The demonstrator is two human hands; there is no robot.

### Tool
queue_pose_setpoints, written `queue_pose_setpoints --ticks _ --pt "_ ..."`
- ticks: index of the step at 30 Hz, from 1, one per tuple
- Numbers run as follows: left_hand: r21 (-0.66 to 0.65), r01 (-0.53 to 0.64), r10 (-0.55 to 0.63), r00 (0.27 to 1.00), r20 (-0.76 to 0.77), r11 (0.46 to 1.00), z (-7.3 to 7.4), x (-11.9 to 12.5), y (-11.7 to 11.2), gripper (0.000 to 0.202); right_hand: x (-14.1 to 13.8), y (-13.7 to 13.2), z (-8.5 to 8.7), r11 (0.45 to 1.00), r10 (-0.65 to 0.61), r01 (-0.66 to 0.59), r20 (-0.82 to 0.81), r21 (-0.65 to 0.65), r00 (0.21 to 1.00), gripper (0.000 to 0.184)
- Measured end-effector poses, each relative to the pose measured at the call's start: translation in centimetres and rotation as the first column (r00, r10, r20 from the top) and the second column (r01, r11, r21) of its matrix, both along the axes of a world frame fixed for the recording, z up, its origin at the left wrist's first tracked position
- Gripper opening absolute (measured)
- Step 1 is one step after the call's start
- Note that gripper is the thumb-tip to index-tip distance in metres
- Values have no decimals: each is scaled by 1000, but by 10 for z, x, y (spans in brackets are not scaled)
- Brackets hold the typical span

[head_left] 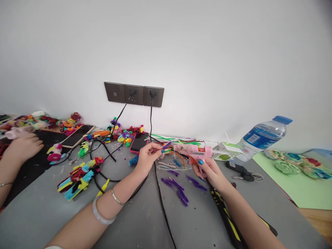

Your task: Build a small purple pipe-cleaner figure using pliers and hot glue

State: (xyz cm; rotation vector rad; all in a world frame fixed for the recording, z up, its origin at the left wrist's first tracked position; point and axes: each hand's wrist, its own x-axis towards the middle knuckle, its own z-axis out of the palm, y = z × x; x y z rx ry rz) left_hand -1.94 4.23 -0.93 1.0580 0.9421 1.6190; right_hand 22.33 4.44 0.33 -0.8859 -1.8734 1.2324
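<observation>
My right hand (209, 171) is wrapped round the handle of a pink glue gun (194, 152), its nozzle pointing left. A glue stick sticks out of the gun's back end. Just left of the nozzle, my left hand (149, 157) pinches a purple pipe cleaner piece (166, 145) between thumb and fingers. Whether the nozzle touches the piece I cannot tell. Below the gun, several short purple pipe cleaner pieces (178, 190) lie on the grey table (145, 221). A silvery glitter strip (168, 168) lies near them.
Pliers with black and yellow handles (227, 221) lie under my right forearm. A water bottle (264, 138), keys (246, 176) and a green sheet (298, 190) are at right. Colourful pipe cleaner figures (80, 176) and black cables (162, 200) lie leftward. Another person's hand (23, 148) is far left.
</observation>
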Motion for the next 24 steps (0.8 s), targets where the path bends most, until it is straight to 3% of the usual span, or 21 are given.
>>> queue_pose_setpoints --ticks 24 --pt "-7 1 -1 1000 0 1000 0 0 0 20 1 1 1 999 -5 3 51 38 999 56"
